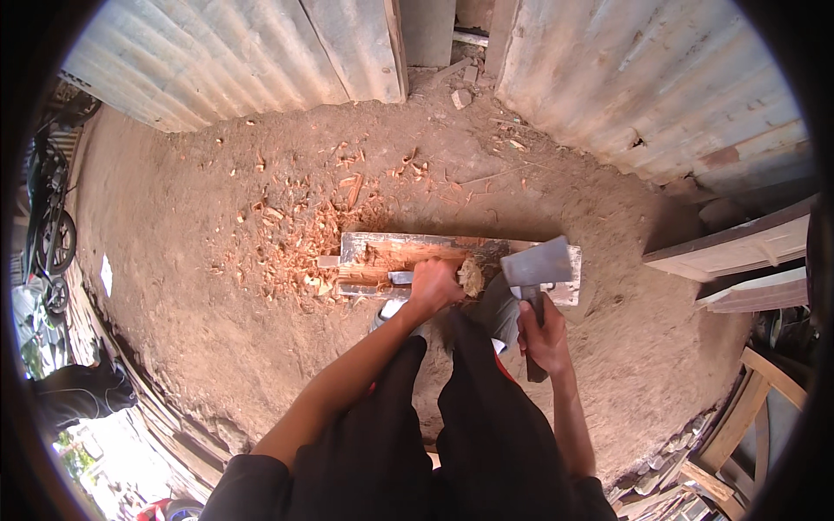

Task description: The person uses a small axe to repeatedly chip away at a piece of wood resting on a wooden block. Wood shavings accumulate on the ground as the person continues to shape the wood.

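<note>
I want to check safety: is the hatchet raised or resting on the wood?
Raised. The hatchet is gripped by the right hand, its blade above the wooden block.

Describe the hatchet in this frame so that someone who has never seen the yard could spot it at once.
Start at the pale wooden plank lying flat on the dirt ground between the corrugated metal walls. Over its right end hangs the hatchet, raised in the right hand; the left hand grips a wood piece on the plank. The hatchet's broad grey metal head stands out against the wood and orange chips.
</note>
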{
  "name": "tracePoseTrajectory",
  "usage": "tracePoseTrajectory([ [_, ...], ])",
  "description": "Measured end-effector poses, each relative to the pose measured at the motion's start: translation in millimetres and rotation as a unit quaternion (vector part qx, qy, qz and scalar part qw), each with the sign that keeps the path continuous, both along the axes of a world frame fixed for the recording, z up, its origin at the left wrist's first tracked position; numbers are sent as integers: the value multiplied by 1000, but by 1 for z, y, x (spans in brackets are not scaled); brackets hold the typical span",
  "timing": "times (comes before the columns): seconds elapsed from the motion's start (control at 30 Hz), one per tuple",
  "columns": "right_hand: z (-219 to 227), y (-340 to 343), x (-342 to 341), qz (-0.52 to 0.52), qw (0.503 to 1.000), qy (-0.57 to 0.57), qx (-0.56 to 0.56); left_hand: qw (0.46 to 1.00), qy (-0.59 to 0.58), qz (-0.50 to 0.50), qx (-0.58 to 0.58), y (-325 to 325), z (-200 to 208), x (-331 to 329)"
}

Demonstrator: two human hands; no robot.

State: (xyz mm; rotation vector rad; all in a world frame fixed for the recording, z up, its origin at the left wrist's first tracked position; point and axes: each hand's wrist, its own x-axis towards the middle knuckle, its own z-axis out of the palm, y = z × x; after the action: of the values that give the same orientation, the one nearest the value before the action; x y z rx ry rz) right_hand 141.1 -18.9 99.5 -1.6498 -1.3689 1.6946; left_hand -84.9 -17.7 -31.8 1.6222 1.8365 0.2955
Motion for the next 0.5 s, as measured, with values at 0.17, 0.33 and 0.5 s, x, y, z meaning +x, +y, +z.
tracePoseTrajectory([
  [0.17, -49, -21, -8, 50, 988, -54, 135, 999, 1, 10, 43, 5, 5, 5],
  [0.33, -12, 8, -14, 111, 992, -56, -21, 999, -25, 41, 14, 2, 15, -7],
  [0.5, -15, -3, -20, -68, 997, 27, 12, 1000, -9, 24, -15, 8, 14, -1],
])
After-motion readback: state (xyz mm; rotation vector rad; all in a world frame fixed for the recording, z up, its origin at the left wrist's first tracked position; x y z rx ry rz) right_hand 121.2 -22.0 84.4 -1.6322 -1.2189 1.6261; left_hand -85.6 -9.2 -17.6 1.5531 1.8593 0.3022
